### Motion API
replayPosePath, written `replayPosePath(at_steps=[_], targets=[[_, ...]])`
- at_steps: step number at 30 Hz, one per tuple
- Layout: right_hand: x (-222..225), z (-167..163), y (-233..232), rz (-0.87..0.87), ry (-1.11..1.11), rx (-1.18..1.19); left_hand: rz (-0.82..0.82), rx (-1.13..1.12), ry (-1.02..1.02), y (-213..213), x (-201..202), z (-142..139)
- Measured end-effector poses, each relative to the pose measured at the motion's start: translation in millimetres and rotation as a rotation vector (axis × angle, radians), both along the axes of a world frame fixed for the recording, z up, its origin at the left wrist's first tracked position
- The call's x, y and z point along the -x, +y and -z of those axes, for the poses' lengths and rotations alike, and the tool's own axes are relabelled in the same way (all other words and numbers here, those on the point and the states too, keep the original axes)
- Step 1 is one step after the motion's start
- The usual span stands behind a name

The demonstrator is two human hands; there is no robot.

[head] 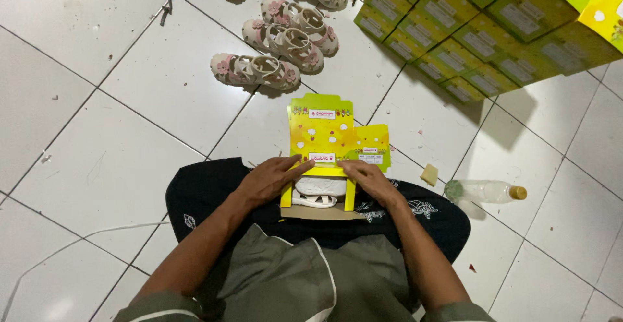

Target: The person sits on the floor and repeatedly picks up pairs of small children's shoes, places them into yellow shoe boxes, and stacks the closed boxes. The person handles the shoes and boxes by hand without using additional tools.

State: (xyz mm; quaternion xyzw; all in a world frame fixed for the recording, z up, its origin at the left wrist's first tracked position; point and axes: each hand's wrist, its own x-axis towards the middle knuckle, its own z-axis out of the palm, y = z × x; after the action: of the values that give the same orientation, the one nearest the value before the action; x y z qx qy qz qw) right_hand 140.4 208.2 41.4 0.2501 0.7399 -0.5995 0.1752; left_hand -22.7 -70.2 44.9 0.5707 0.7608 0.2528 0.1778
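A yellow-green cardboard shoe box (317, 202) rests on my lap with its lid (322, 131) flipped up and away from me. Inside lies a white sandal (315, 194) with white paper around it. My left hand (272, 178) rests on the box's left front corner, fingers spread over the rim. My right hand (366, 177) presses the right front corner of the rim. Both hands grip the box where the lid hinges.
Several pink-and-beige children's sandals (276, 40) lie on the white tiled floor ahead. A stack of matching yellow-green boxes (483, 27) fills the upper right. A clear plastic bottle (487, 191) lies to my right beside a small yellow sponge (429, 175). A white cord (78, 241) runs at left.
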Motion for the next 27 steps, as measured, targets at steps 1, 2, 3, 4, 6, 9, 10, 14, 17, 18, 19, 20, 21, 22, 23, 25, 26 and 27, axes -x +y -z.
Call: replayPosePath(at_steps=[1,2,3,4,6,9,10,14,17,18,19,20,21,22,23,25,26,27], targets=[[0.9,1.4,-1.3,-0.064,0.101,-0.086,-0.018,-0.042,-0.045,0.8,-0.1,0.7],[2.0,2.5,-2.4,-0.129,0.203,-0.173,-0.037,-0.086,-0.09,1.8,-0.8,1.7],[2.8,3.6,-3.6,-0.112,0.173,-0.179,-0.055,-0.129,-0.136,2.2,-1.7,2.9],[4.1,2.1,-5.4,-0.092,0.145,-0.185,-0.177,-0.086,-0.371,3.8,-2.4,4.5],[4.2,-11.3,-11.9,-0.086,0.136,-0.247,-0.42,0.018,-0.85,6.6,-4.4,7.8],[-3.7,-51.5,-26.2,-0.145,0.42,-0.521,-0.39,-0.013,-0.678,11.0,-5.3,13.2],[-13.1,-68.8,-34.4,-0.186,0.658,-0.662,-0.377,-0.016,-0.653,12.2,-4.8,14.8],[-27.9,-107.2,-50.7,-0.302,0.138,-0.024,-0.402,-0.009,-0.695,15.0,-5.4,25.2],[-6.9,-84.8,-48.8,-0.002,0.222,-0.202,-0.422,0.127,-0.783,16.5,-0.8,36.7],[3.2,-71.0,-46.6,-0.042,0.36,-0.301,-0.387,0.037,-0.844,17.0,2.6,40.2],[9.7,-57.1,-47.7,-0.079,0.491,-0.401,-0.344,-0.046,-0.908,17.1,4.6,43.5],[13.6,-47.2,-43.1,-0.111,0.623,-0.519,-0.368,-0.025,-0.96,20.8,7.0,45.7],[17.6,-39.5,-40.8,-0.127,0.598,-0.519,-0.381,0.0,-1.007,26.0,12.7,47.2],[16.6,-34.9,-41.1,-0.148,0.56,-0.511,-0.408,0.029,-1.005,33.0,17.7,48.2],[16.7,-33.5,-40.0,-0.14,0.523,-0.494,-0.426,0.051,-0.965,45.2,22.1,48.4],[22.7,-38.7,-34.6,-0.075,0.458,-0.421,-0.458,0.096,-0.907,68.2,24.2,47.7],[27.8,-44.0,-28.5,-0.043,0.432,-0.386,-0.459,0.105,-0.892,80.4,22.2,48.3],[37.6,-48.1,-28.2,-0.019,0.403,-0.343,-0.456,0.111,-0.888,91.2,24.5,45.7]])
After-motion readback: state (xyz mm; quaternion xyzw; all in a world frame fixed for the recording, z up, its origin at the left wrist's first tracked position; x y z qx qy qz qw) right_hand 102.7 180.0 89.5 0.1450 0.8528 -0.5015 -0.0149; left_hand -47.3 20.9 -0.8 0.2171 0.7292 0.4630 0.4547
